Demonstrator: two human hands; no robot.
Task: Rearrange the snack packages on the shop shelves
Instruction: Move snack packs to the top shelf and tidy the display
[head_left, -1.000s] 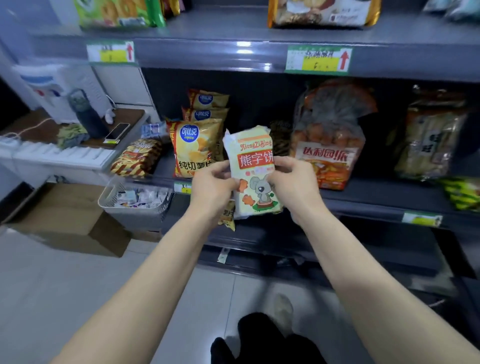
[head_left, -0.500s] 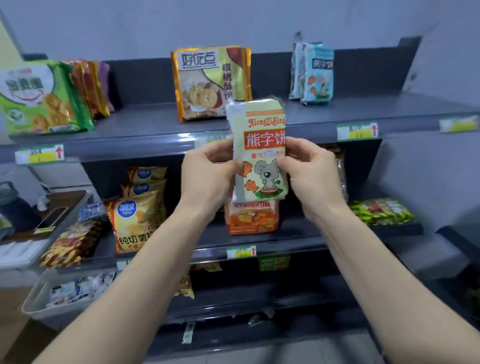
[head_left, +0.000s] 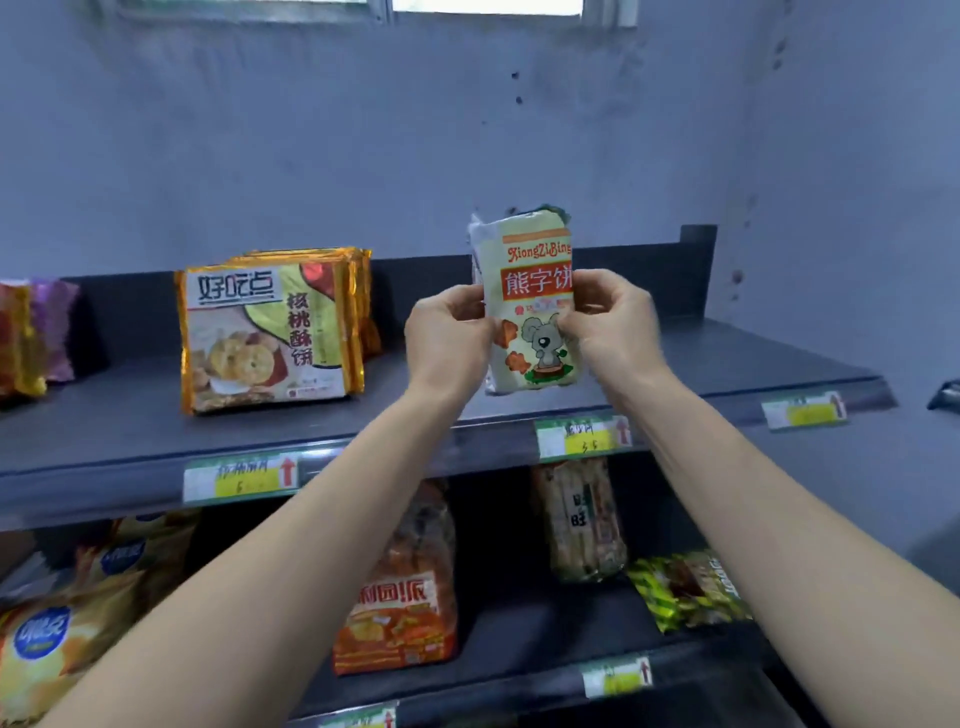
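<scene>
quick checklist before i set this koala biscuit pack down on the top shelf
1. Grip on koala biscuit pack: left hand and right hand both pinch its sides: ok.
2. Pack upright, label facing out: ok.
3. Bare top shelf below and right of the pack: ok.
4. Clear of the gold walnut cookie packs to the left: ok.
5. Price tag under that spot matches the pack: cannot tell, writing blurred.
6. Space behind the pack, hidden by pack and hands: cannot tell.

Dark top shelf (head_left: 727, 364) carries gold biscuit packs (head_left: 270, 332); lower shelf (head_left: 519, 639) carries an orange bread bag (head_left: 400, 623)
</scene>
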